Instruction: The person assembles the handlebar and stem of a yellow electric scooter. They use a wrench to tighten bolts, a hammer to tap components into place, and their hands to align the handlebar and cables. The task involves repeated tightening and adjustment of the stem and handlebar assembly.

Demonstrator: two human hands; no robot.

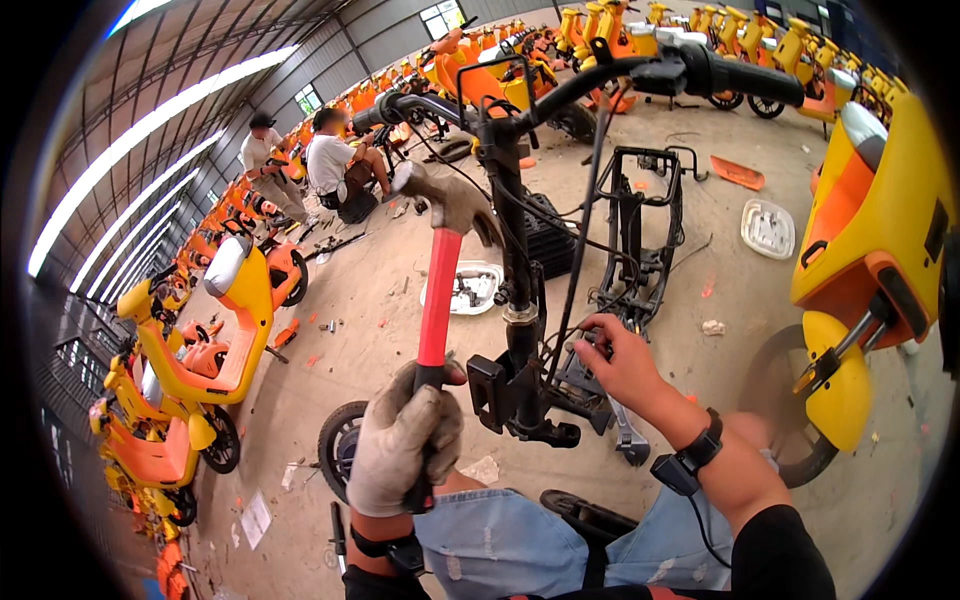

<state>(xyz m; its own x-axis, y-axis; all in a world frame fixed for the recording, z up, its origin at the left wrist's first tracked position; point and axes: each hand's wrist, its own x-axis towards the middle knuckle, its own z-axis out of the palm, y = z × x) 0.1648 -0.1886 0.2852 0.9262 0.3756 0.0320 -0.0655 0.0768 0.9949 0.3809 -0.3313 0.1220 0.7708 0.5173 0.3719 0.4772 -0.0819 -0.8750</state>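
Note:
My left hand, in a dirty pale work glove, is wrapped round the black grip of a claw hammer. The hammer stands upright, its red shaft and worn metal head raised in front of the scooter's steering column. My bare right hand is right of the column, its fingers curled beside the black cables; whatever they pinch is hidden. Above the column run the black handlebars, with a rubber grip at the right end. Behind it lies the stripped black scooter frame.
Yellow and orange scooters stand close on the right and left, with rows behind. A white tray of small parts and a plastic tray lie on the floor. Two people work at the back left. An orange panel lies farther off.

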